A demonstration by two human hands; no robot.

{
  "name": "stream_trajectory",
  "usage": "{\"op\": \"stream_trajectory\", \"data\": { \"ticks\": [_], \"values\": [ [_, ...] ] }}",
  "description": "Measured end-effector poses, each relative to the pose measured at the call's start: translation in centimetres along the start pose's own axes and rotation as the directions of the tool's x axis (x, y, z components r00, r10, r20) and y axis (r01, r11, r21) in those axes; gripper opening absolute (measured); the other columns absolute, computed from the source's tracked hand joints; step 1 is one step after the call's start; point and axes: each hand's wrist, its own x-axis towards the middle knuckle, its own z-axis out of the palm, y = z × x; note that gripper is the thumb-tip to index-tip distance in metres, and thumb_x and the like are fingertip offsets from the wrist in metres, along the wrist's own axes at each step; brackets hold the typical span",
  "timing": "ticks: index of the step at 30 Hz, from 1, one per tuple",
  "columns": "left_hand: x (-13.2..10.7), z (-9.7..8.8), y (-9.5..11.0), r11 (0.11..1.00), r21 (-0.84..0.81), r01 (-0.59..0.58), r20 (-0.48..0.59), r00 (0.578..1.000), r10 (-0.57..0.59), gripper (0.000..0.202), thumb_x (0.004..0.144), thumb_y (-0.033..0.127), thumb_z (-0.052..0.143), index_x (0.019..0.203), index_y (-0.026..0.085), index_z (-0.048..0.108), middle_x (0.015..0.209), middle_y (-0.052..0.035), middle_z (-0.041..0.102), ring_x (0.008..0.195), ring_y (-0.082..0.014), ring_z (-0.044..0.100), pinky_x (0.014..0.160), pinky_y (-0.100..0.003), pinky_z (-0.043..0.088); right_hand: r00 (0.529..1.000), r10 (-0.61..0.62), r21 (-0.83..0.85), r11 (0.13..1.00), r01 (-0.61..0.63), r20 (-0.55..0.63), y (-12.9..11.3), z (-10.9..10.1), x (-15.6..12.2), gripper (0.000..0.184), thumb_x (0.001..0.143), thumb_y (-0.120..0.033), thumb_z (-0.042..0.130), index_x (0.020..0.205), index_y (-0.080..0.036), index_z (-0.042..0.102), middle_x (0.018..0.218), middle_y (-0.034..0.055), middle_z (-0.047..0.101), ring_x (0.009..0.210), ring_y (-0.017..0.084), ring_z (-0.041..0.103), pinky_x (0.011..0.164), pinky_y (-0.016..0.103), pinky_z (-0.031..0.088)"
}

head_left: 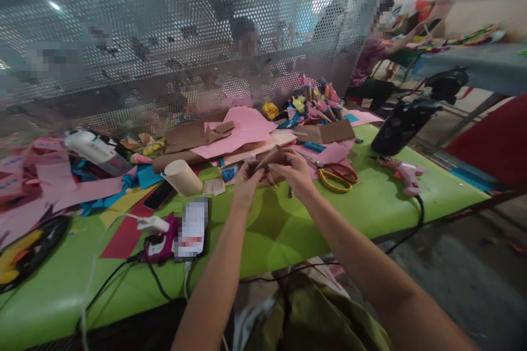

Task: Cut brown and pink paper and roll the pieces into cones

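Note:
Between my two hands is a small piece of brown paper (272, 157), held up over the green table (263, 236). My left hand (248, 175) pinches its left side, and my right hand (297, 170) grips its upper right edge with bent fingers. The paper looks folded or curled; its lower part is partly covered by my fingers. Just right of my right hand lie scissors (336, 176) with red and yellow handles. Pink paper sheets (242, 132) and brown paper (185, 134) are piled behind my hands.
A cardboard tube (181, 177), a phone (192, 227) and a purple power strip (162, 244) with cables lie to the left. A pink glue gun (407, 175) lies right, near a black container (393, 129). Paper flowers (317, 101) stand behind. Another person (370, 57) sits at the far right.

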Motion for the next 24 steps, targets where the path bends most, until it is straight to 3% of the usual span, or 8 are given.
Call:
{"op": "stream_trajectory", "data": {
  "ticks": [9, 12, 17, 20, 24],
  "values": [
    [0.2, 0.1, 0.2, 0.999, 0.014, -0.042, 0.050, 0.998, 0.041, 0.038, 0.057, 0.018, 0.086, 0.092, 0.022, 0.070, 0.092, 0.0010, 0.074, 0.091, -0.0159, 0.067, 0.089, -0.029, 0.051, 0.999, 0.027, 0.045, 0.999, -0.025, -0.036, 0.4, 0.1, 0.3, 0.028, 0.064, -0.045, 0.077, 0.077, -0.021, 0.072, 0.090, 0.0048, 0.065, 0.084, 0.022, 0.063, 0.075, 0.035, 0.053],
    [0.5, -0.6, 0.5, 1.000, 0.018, 0.004, 0.032, 0.999, -0.005, 0.041, 0.058, 0.024, 0.089, 0.095, 0.021, 0.072, 0.090, -0.0007, 0.075, 0.085, -0.0151, 0.068, 0.080, -0.026, 0.052, 0.998, 0.020, 0.024, 1.000, -0.019, -0.060, 0.7, -0.3, 0.7, 0.029, 0.064, -0.046, 0.075, 0.078, -0.021, 0.071, 0.093, 0.0052, 0.065, 0.088, 0.023, 0.063, 0.079, 0.036, 0.052],
    [1.5, -2.3, 0.3, 1.000, -0.006, -0.016, -0.175, 0.984, 0.014, 0.036, 0.072, 0.051, 0.078, 0.089, 0.019, 0.072, 0.075, -0.0012, 0.073, 0.061, -0.0115, 0.064, 0.055, -0.021, 0.045, 0.997, 0.047, 0.062, 0.997, -0.043, -0.063, 1.1, -0.6, 1.1, 0.029, 0.062, -0.045, 0.076, 0.077, -0.021, 0.069, 0.092, 0.0050, 0.065, 0.086, 0.022, 0.062, 0.077, 0.035, 0.051],
    [2.0, -2.8, -0.1, 1.000, 0.009, -0.027, -0.321, 0.947, 0.028, 0.034, 0.072, 0.051, 0.075, 0.071, 0.019, 0.065, 0.062, 0.0021, 0.066, 0.052, -0.0093, 0.058, 0.050, -0.019, 0.040, 0.997, 0.076, 0.129, 0.989, -0.070, -0.036, 1.2, -0.6, 1.1, 0.031, 0.062, -0.045, 0.075, 0.081, -0.021, 0.069, 0.090, 0.0042, 0.068, 0.080, 0.021, 0.063, 0.074, 0.034, 0.051],
    [2.4, -2.9, 0.0, 0.999, 0.002, -0.049, -0.389, 0.920, 0.046, 0.033, 0.072, 0.045, 0.074, 0.064, 0.020, 0.055, 0.056, 0.0058, 0.059, 0.051, -0.0079, 0.052, 0.049, -0.018, 0.036, 0.995, 0.095, 0.175, 0.980, -0.094, 0.006, 1.1, -0.4, 1.1, 0.033, 0.062, -0.044, 0.075, 0.085, -0.022, 0.069, 0.086, 0.0031, 0.072, 0.078, 0.021, 0.063, 0.076, 0.034, 0.052]
  ]
}}
